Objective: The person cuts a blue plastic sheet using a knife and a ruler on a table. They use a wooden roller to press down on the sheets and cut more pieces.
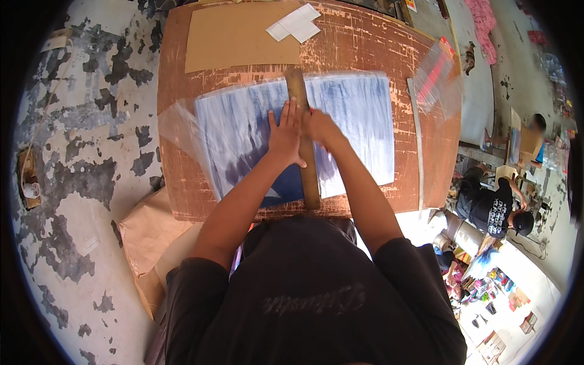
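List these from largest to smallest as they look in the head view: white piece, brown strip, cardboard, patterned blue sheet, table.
1. Table
2. Patterned blue sheet, partly covered
3. Cardboard
4. Brown strip, long but narrow
5. White piece

The table (365, 45) has a reddish-brown top, heavily scuffed, with pale scratches across the surface. At its far left lies a flat sheet of cardboard (237, 36); a white paper piece (295, 24) overlaps its right edge and extends onto the tabletop. A blue-and-white sheet (365, 134) occupies the middle, with clear plastic (182, 131) spreading beyond its left side. On the right lie a narrow strip (418, 152) and, touching or near its far end, transparent bags (435, 79) with red parts.
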